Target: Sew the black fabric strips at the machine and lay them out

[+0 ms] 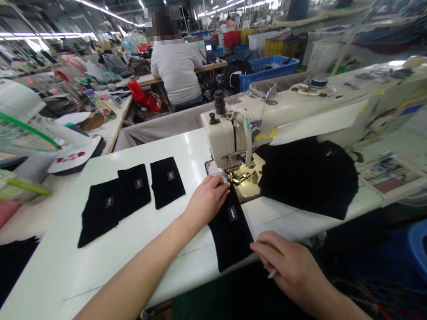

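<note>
- Black fabric panel (228,243) looks light, limp; best guided by its edges.
- Left hand (212,192), fingers narrow, holds its far end.
- Right hand (287,259) curls beside its edge; grip unclear.

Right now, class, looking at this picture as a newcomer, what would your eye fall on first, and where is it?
Probably the pale sewing machine, stretching from the centre to the right edge, with a yellow glow at its foot. Just in front, the left hand rests at the far end of a labelled black strip, and the right hand is at its near right edge. The green-rimmed fan stands out at far left.
</note>
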A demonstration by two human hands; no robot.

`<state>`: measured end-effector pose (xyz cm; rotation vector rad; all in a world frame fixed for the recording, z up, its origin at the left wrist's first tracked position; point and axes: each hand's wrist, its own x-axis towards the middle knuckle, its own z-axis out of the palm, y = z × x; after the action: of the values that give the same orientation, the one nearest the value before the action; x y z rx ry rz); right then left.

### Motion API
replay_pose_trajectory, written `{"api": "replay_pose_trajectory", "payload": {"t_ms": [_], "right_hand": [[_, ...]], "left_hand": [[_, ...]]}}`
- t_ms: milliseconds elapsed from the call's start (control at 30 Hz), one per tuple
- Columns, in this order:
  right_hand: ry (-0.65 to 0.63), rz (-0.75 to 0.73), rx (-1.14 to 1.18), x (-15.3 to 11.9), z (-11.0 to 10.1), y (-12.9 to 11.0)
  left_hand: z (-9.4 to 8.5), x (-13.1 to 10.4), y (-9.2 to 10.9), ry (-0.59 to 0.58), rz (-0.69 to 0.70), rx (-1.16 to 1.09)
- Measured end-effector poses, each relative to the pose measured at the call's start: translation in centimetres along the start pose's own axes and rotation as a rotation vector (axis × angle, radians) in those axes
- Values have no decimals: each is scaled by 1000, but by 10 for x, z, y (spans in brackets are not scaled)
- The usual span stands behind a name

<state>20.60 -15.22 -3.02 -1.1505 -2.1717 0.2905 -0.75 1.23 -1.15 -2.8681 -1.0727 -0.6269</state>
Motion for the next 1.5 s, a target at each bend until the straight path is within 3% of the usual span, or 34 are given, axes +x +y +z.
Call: {"api": "replay_pose_trajectory", "payload": {"t_ms": [333, 700, 1500], "right_hand": [[7, 64, -15, 9, 4, 2], [3, 81, -32, 10, 7, 2], [-61, 66, -96, 19, -3, 0]], "left_hand": [[7, 8, -12, 50, -5, -51], [17, 5, -23, 135, -44, -265], [7, 9, -18, 42, -34, -139]]}}
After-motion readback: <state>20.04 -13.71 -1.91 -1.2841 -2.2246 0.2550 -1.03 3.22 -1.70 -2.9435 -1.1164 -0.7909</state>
